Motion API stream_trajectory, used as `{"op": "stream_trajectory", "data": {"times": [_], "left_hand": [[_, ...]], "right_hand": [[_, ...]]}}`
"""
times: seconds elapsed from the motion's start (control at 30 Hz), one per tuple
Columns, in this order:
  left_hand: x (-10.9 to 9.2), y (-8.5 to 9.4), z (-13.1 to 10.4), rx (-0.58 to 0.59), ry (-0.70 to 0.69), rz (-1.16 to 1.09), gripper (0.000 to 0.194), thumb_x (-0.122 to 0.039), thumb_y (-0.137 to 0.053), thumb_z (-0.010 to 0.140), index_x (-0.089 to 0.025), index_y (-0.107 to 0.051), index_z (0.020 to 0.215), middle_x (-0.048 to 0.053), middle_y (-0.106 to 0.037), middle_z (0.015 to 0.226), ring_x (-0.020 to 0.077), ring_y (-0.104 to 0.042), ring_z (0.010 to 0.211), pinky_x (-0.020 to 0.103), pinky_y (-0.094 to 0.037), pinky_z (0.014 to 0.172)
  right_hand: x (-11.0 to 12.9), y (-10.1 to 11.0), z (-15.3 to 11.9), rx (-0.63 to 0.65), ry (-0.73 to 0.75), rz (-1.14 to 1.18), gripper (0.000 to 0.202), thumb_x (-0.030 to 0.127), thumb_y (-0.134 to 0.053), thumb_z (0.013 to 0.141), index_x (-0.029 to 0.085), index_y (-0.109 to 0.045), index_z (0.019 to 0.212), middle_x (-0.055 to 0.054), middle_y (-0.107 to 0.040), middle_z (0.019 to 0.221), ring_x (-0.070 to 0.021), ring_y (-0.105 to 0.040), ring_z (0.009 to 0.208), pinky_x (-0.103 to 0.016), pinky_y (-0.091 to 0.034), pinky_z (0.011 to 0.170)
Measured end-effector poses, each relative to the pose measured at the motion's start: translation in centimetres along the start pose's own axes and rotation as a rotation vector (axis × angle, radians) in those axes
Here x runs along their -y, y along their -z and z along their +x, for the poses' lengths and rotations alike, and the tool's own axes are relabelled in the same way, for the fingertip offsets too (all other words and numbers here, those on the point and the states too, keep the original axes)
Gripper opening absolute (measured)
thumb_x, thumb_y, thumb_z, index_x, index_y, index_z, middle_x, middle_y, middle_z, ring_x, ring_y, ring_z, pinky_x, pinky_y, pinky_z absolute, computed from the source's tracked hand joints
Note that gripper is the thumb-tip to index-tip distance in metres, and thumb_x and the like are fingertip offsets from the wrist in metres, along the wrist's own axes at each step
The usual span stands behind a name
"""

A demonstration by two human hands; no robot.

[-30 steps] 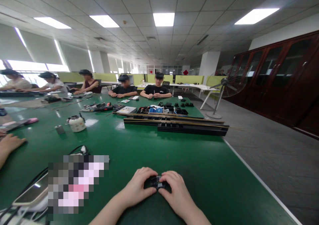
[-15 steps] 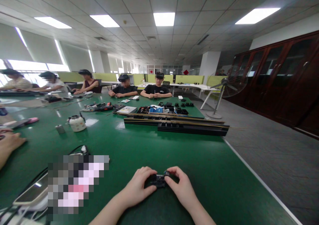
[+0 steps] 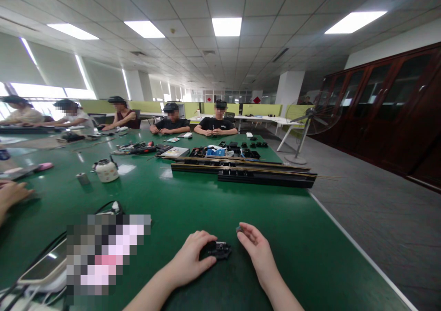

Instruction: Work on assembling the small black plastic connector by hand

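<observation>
My left hand (image 3: 195,259) grips the left end of a small black part (image 3: 221,250) with a pale strip along its top, low over the green table (image 3: 275,214). My right hand (image 3: 255,251) is apart from that part, up and to its right. Between its thumb and fingertips is a tiny dark piece (image 3: 239,229) with a bluish-grey tint, too small to name. Fingers of the left hand hide part of the black piece.
Long black rails (image 3: 268,179) with thin brass-coloured rods lie across the table ahead. A phone (image 3: 44,260) with cables lies at left, near a cream pot (image 3: 106,170) and a grey cylinder (image 3: 82,178). Another person's hand (image 3: 14,195) rests at the left edge.
My right hand has moved up and right, away from the black part, with the tiny piece in its fingers. My left hand stays in place. The other person's hand at left shifted slightly.
</observation>
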State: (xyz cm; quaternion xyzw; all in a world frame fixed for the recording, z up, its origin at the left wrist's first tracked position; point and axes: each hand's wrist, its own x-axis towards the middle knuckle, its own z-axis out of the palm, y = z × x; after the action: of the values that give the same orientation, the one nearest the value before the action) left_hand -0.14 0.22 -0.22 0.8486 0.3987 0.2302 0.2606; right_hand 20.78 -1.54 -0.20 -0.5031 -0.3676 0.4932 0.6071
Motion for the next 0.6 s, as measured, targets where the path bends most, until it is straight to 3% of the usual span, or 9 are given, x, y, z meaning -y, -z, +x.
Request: {"op": "stream_trajectory", "data": {"times": [0.33, 0.6], "left_hand": [[-0.4, 0.2, 0.1, 0.004, 0.007, 0.003, 0.036, -0.025, -0.061, 0.077, -0.022, -0.056, 0.112, 0.005, -0.059, 0.106, 0.0227, -0.052, 0.100, 0.035, -0.038, 0.091], [-0.2, 0.0, 0.1, -0.008, -0.001, 0.009, 0.035, -0.028, -0.060, 0.078, -0.024, -0.056, 0.113, 0.006, -0.060, 0.106, 0.0236, -0.051, 0.100, 0.036, -0.039, 0.091]], "right_hand": [[-1.1, 0.7, 0.8, -0.098, -0.035, 0.156, 0.050, 0.043, -0.080, 0.051, 0.019, -0.066, 0.092, -0.006, -0.071, 0.094, -0.0221, -0.062, 0.097, -0.035, -0.043, 0.093], [-0.5, 0.6, 0.6, -0.155, -0.092, 0.277, 0.050, 0.042, -0.083, 0.046, 0.020, -0.067, 0.088, -0.003, -0.071, 0.088, -0.0192, -0.062, 0.091, -0.030, -0.048, 0.081]]}}
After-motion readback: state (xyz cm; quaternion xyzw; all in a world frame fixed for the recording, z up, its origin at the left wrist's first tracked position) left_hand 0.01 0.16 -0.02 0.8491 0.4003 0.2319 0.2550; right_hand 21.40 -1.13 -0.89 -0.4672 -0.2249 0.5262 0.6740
